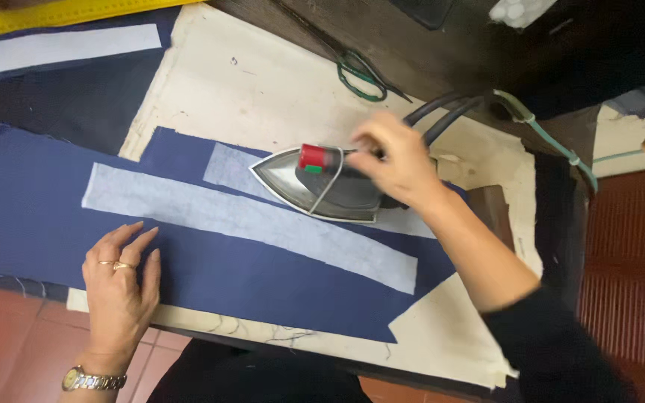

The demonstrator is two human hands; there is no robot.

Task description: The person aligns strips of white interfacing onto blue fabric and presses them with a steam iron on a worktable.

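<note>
My right hand [396, 160] grips the handle of a metal iron [315, 185] with a red knob. The iron rests on a strip of white interfacing [225, 166] laid on navy blue fabric [31, 201]. A second, longer white strip [248, 224] runs slantwise across the fabric nearer to me. My left hand [119, 287], with rings and a wristwatch, lies flat with fingers spread on the near edge of the navy fabric, just below that long strip.
The fabric lies on a cream padded board [263, 82] whose cover is worn at the edges. Black hoses [442, 112] lead from the iron to the back right. More navy fabric with a white strip [54, 48] lies at the back left, beside a yellow edge [54, 15].
</note>
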